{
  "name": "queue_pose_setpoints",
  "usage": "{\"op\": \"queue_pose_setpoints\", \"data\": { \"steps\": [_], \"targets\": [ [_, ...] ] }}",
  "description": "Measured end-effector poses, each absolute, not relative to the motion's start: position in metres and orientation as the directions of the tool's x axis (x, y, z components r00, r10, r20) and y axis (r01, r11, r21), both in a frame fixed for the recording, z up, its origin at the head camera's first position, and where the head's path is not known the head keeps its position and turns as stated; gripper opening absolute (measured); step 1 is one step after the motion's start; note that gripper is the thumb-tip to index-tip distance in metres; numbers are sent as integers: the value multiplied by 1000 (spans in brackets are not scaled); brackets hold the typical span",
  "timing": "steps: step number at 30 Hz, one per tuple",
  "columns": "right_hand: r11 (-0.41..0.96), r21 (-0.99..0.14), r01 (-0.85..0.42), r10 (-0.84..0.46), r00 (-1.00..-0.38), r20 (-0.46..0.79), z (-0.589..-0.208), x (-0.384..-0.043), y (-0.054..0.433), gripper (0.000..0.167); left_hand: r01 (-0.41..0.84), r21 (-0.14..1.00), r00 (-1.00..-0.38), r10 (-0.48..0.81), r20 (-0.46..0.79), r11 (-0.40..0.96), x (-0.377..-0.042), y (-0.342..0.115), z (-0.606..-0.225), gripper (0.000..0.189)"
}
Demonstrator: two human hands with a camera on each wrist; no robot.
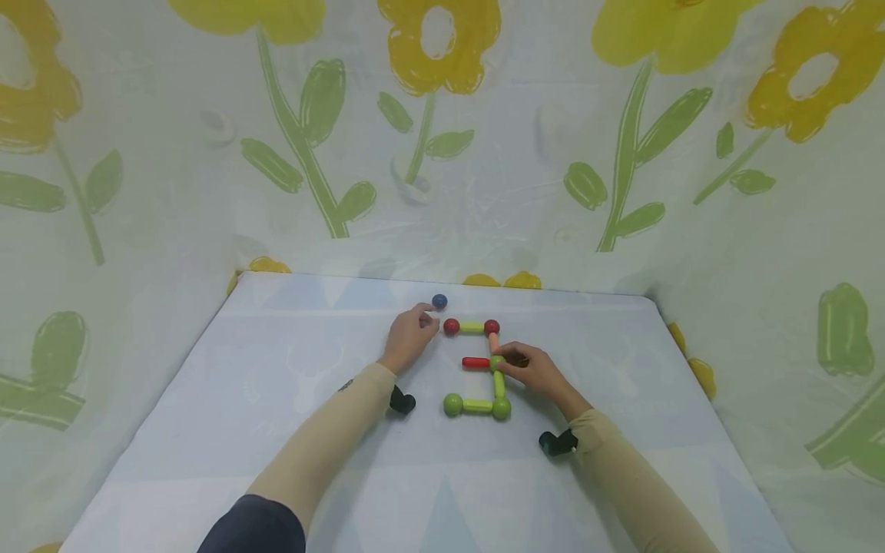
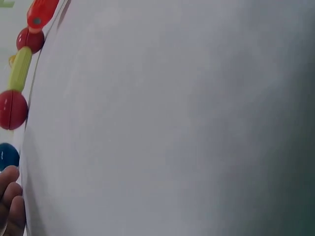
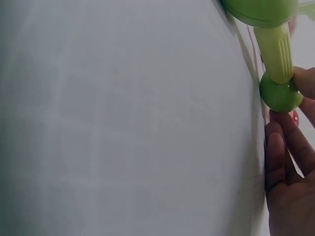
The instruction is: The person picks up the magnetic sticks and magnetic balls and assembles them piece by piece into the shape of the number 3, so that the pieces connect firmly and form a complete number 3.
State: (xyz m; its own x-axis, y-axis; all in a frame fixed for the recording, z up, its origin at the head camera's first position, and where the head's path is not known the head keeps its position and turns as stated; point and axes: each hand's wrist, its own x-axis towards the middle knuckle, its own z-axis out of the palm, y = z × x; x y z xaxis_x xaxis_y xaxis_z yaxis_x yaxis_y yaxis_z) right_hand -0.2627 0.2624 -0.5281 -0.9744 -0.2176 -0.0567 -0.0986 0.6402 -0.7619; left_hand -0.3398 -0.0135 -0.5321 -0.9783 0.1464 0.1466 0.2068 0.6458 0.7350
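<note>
My right hand [image 1: 535, 370] pinches the middle green ball [image 1: 495, 364] of a ball-and-rod figure, thumb and fingers on opposite sides of it in the right wrist view. A red rod [image 1: 475, 362] points left from that ball. Above, an orange rod [image 1: 494, 342] leads to a red ball [image 1: 492, 327], then a yellow-green rod [image 1: 472, 327] and a second red ball [image 1: 452, 326]. Below, yellow-green rods join two more green balls [image 1: 501, 408]. My left hand [image 1: 409, 338] reaches a blue ball [image 1: 439, 301] beyond the figure; its index fingertip appears to touch it.
The figure lies on a pale table [image 1: 263, 430] with faint triangle prints. A flower-printed curtain [image 1: 484, 192] encloses the back and sides. Black wrist cameras [image 1: 403, 402] hang under both forearms, close to the tabletop.
</note>
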Motion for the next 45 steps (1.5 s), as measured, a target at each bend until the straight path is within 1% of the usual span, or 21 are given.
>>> {"op": "queue_pose_setpoints", "data": {
  "steps": [3, 8, 19, 27, 36, 45],
  "targets": [
    [641, -763, -87, -209, -976, -64, -528, -263, 264, 32, 193, 717, -981, 117, 155, 670, -346, -16, -533, 36],
    [633, -770, -83, -212, -975, -69, -529, -262, 267, 31, 170, 686, -985, 113, 129, 708, -353, -14, -533, 40],
    [614, -786, -77, -219, -973, -76, -531, -265, 265, 32, 167, 654, -986, 111, 126, 738, -370, -12, -531, 43],
    [614, -786, -66, -214, -973, -86, -529, -266, 264, 30, 191, 633, -981, 135, 136, 750, -383, -9, -532, 48],
    [611, -787, -83, -230, -970, -76, -531, -267, 263, 28, 229, 627, -973, 173, 149, 745, -389, -10, -535, 42],
    [612, -788, -67, -218, -972, -86, -529, -266, 265, 29, 232, 622, -972, 165, 165, 748, -385, -8, -532, 39]
  ]
}}
